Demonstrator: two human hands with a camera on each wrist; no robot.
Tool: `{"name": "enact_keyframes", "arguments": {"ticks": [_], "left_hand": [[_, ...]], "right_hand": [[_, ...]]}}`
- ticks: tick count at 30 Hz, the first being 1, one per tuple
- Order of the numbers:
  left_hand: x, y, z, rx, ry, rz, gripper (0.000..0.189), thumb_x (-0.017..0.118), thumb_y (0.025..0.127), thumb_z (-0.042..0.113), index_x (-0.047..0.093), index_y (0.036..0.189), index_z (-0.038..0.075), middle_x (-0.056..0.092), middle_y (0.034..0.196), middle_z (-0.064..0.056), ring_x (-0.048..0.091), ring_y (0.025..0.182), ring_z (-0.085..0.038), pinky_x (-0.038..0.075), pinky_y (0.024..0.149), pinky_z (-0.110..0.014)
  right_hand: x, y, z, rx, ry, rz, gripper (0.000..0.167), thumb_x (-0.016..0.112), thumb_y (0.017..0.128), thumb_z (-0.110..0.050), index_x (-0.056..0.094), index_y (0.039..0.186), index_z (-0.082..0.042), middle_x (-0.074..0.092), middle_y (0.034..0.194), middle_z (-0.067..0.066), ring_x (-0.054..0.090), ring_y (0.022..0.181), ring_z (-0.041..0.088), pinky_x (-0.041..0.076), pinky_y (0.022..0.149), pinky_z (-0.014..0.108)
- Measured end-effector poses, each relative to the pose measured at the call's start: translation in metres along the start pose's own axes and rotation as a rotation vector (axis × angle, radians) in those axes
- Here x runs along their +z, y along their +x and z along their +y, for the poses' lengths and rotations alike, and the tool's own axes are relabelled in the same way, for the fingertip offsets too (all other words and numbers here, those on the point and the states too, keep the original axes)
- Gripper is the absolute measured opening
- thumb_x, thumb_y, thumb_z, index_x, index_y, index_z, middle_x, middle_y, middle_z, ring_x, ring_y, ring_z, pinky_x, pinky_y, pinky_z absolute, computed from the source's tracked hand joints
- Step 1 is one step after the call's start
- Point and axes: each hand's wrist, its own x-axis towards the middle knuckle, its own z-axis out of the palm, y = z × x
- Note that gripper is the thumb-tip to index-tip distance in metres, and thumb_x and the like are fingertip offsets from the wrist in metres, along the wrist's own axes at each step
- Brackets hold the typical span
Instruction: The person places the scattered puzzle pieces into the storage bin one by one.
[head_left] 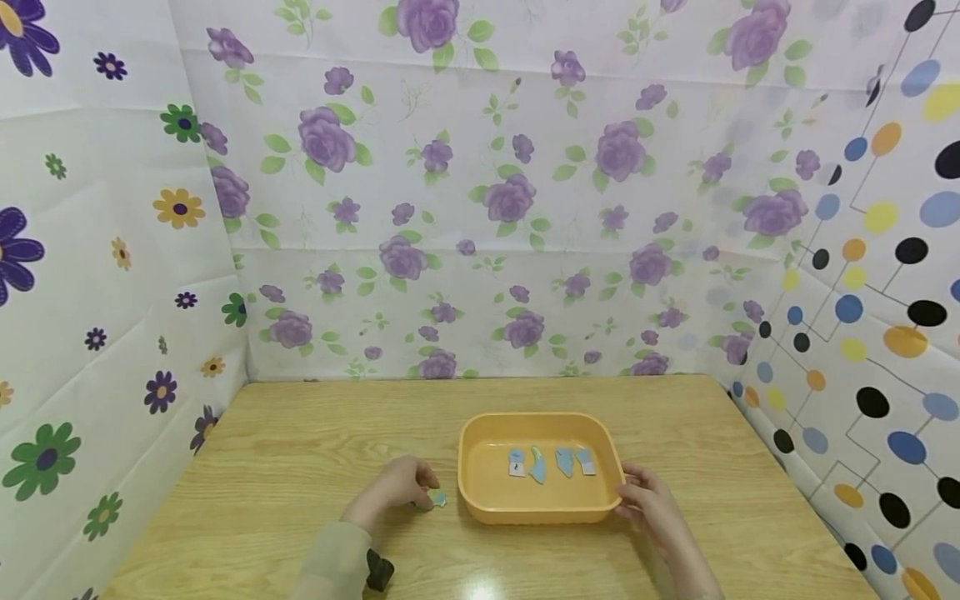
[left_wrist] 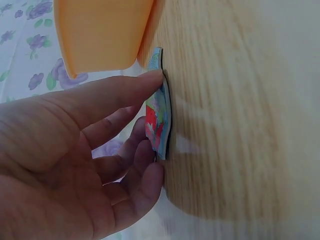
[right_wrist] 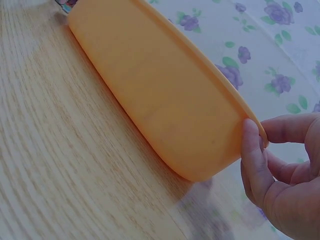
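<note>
My left hand (head_left: 395, 490) is at the table left of a yellow-orange plastic tub. Its thumb and fingers pinch a thin, flat, multicoloured picture piece (left_wrist: 159, 112), which lies on or just above the wood; I cannot tell which. Red, green and pale blue patches show on its face. At the tub's right end, my right hand (head_left: 649, 503) grips the rim of the tub (right_wrist: 165, 95) between thumb and fingers. Inside the tub lie several small flat blue pieces (head_left: 565, 463), some with a white part (head_left: 517, 469).
The wooden table (head_left: 337, 425) runs back to a white cloth wall (head_left: 465, 317) with purple flowers. Patterned cloths stand at left and right. A black strap piece (head_left: 379, 572) is at the left wrist.
</note>
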Motion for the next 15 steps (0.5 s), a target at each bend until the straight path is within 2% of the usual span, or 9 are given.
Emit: {"name": "enact_keyframes", "arguments": {"ticks": [4, 15], "left_hand": [[0.0021, 0.0009, 0.0027, 0.003, 0.029, -0.002, 0.024, 0.077, 0.068, -0.008, 0.067, 0.088, -0.001, 0.061, 0.082, -0.007, 0.051, 0.071, -0.015, 0.046, 0.059, -0.025], [0.0002, 0.0051, 0.0022, -0.011, 0.021, -0.029, 0.025, 0.075, 0.066, -0.009, 0.067, 0.088, 0.000, 0.060, 0.078, -0.006, 0.053, 0.064, -0.014, 0.049, 0.057, -0.024]], "right_hand": [[-0.0005, -0.0006, -0.0001, -0.003, 0.007, -0.004, 0.054, 0.051, 0.095, -0.003, 0.031, 0.143, 0.010, 0.051, 0.111, 0.011, 0.055, 0.083, 0.010, 0.055, 0.070, 0.016], [-0.0004, -0.0003, 0.0004, -0.002, 0.002, 0.002, 0.053, 0.051, 0.095, -0.004, 0.032, 0.143, 0.010, 0.050, 0.110, 0.010, 0.055, 0.085, 0.012, 0.055, 0.071, 0.016]]}}
